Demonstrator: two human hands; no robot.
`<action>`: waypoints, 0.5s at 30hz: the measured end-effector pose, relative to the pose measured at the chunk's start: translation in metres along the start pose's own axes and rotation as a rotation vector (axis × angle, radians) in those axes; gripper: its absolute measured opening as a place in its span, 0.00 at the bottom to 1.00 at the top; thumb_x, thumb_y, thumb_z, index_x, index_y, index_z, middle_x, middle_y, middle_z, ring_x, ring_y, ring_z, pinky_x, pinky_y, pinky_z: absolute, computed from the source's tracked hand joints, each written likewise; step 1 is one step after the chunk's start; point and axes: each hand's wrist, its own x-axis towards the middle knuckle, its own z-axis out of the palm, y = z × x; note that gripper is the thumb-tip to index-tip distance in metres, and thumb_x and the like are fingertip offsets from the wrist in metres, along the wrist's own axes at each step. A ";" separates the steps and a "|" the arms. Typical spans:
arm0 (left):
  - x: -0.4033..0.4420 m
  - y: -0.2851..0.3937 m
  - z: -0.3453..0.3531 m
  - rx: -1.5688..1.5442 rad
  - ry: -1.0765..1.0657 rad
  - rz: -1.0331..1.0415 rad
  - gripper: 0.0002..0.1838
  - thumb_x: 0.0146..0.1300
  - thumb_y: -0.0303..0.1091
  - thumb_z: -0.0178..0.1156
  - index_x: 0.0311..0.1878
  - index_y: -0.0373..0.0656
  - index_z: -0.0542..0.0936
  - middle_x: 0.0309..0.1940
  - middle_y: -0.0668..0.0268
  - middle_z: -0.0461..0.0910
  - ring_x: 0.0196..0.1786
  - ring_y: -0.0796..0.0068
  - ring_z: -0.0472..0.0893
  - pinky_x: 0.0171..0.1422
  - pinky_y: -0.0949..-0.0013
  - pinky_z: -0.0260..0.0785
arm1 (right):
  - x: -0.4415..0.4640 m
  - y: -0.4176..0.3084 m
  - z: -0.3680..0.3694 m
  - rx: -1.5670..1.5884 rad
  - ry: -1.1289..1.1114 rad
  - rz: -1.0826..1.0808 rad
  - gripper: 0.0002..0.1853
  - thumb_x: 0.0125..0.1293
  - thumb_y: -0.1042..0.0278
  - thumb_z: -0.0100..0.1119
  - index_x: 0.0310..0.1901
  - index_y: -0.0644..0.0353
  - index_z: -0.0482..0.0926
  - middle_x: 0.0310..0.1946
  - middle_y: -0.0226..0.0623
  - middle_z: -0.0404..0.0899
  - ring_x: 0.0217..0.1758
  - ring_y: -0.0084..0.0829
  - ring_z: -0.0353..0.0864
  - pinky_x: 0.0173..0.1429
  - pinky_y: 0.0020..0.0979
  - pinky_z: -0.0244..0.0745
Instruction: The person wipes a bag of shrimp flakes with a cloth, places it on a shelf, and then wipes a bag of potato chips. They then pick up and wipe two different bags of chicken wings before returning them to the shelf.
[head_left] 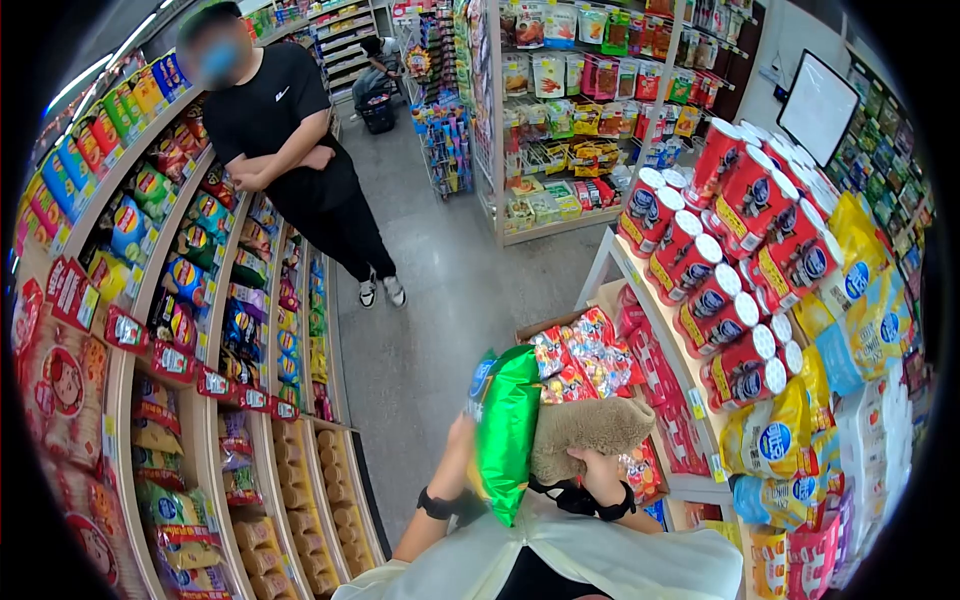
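My left hand (457, 455) grips a shiny green snack bag (508, 435) from its left side. The bag stands upright in front of my chest, and its blue printed corner points away from me. Held in my right hand (600, 476) is a folded brown cloth (590, 428) with a fluffy texture, its left edge against or very close to the bag. Most of the left fingers are hidden behind the bag. Just beyond the cloth, a carton of colourful wrapped candy packs (598, 345) is partly covered by it. Dark bands circle both wrists.
Shelves of chip bags (185, 275) line the left side. Stacked red canisters (712, 290) and yellow packs (765, 435) fill the right display. A person in black (275, 120) stands in the aisle, arms crossed. Further back, another person crouches by a black basket (377, 112).
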 end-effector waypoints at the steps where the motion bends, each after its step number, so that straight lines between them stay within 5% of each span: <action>1: 0.010 0.000 -0.007 -0.021 0.009 -0.029 0.20 0.70 0.44 0.39 0.56 0.39 0.67 0.43 0.70 0.72 0.42 0.83 0.71 0.46 0.75 0.66 | 0.012 0.005 0.003 0.036 0.032 0.051 0.23 0.46 0.83 0.57 0.49 0.64 0.70 0.43 0.36 0.75 0.47 0.31 0.74 0.53 0.33 0.69; 15: 0.238 0.063 0.007 -0.094 -0.084 -0.191 0.22 0.69 0.50 0.41 0.51 0.40 0.71 0.40 0.68 0.75 0.39 0.82 0.74 0.43 0.76 0.69 | 0.214 0.005 0.013 0.175 0.162 -0.023 0.22 0.44 0.85 0.50 0.46 0.66 0.71 0.44 0.39 0.75 0.48 0.34 0.74 0.53 0.33 0.69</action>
